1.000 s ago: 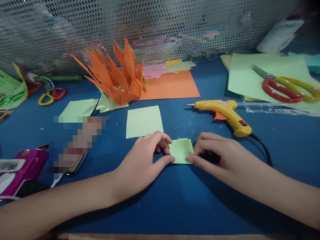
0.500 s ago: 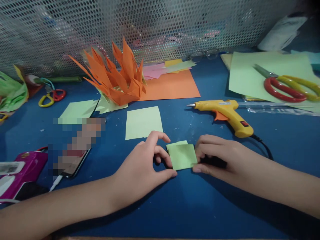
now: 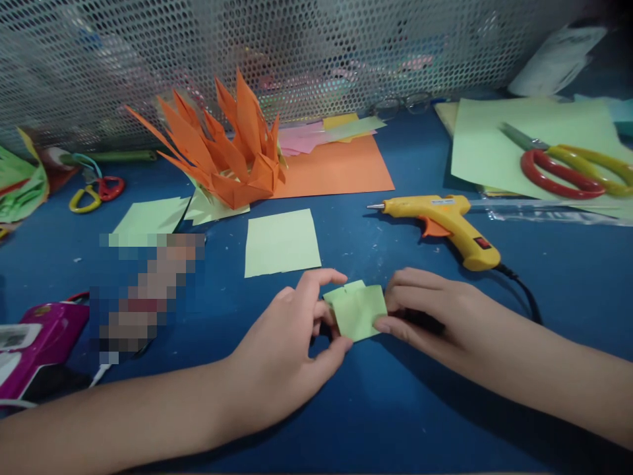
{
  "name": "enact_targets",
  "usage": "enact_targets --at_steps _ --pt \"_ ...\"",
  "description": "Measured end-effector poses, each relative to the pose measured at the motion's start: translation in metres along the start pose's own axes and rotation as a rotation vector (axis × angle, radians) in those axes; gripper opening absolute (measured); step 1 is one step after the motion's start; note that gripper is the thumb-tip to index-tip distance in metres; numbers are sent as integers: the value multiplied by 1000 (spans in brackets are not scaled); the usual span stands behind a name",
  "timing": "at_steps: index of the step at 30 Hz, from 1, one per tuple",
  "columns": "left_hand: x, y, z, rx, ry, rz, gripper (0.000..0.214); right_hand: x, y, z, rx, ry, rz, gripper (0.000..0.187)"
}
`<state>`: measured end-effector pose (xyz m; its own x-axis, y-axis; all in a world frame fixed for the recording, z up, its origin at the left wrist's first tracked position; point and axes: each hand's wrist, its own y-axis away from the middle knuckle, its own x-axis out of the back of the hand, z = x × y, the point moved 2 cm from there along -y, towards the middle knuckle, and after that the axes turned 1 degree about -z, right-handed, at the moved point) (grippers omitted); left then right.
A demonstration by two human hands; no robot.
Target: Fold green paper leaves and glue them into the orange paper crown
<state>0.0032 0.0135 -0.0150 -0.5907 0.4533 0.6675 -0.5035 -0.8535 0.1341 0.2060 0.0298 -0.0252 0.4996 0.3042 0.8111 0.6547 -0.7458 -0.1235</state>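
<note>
A small folded light-green paper [image 3: 357, 310] sits between my hands, just above the blue table [image 3: 346, 409]. My left hand [image 3: 291, 349] pinches its left edge with thumb and curled fingers. My right hand [image 3: 425, 316] grips its right edge, fingers pressed together. A flat light-green square sheet [image 3: 283, 242] lies just behind my left hand. An orange spiky folded-paper piece [image 3: 227, 155] stands further back.
A yellow glue gun [image 3: 445, 221] lies behind my right hand, its cord trailing right. Red and yellow scissors [image 3: 568, 168] rest on green sheets [image 3: 494, 145] at right. An orange sheet [image 3: 341, 168], small scissors [image 3: 96, 191], a magenta device [image 3: 34, 343] and a metal mesh wall [image 3: 297, 53] surround.
The folded green paper has been lifted and turned slightly between my hands, its left corner now raised. Both hands shifted a little with it.
</note>
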Motion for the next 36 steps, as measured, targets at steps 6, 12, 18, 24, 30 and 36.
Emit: enact_targets --at_steps 6,12,18,24,30,36 --pt "-5 -2 0 -44 -162 15 59 -6 2 -4 -44 47 87 27" --pt "-2 2 -2 -174 -323 150 42 -10 2 -6 -64 141 59 25" --pt "-9 6 -1 -504 -562 205 15 -15 2 -9 7 320 131 22" --pt "-12 11 -1 -569 -701 267 17 -18 2 -11 34 449 161 25" --pt "-13 12 -1 -607 -736 298 16 -20 3 -12 32 517 191 26" --pt "-11 9 -2 -659 -732 284 21 -19 3 -12 45 552 205 26"
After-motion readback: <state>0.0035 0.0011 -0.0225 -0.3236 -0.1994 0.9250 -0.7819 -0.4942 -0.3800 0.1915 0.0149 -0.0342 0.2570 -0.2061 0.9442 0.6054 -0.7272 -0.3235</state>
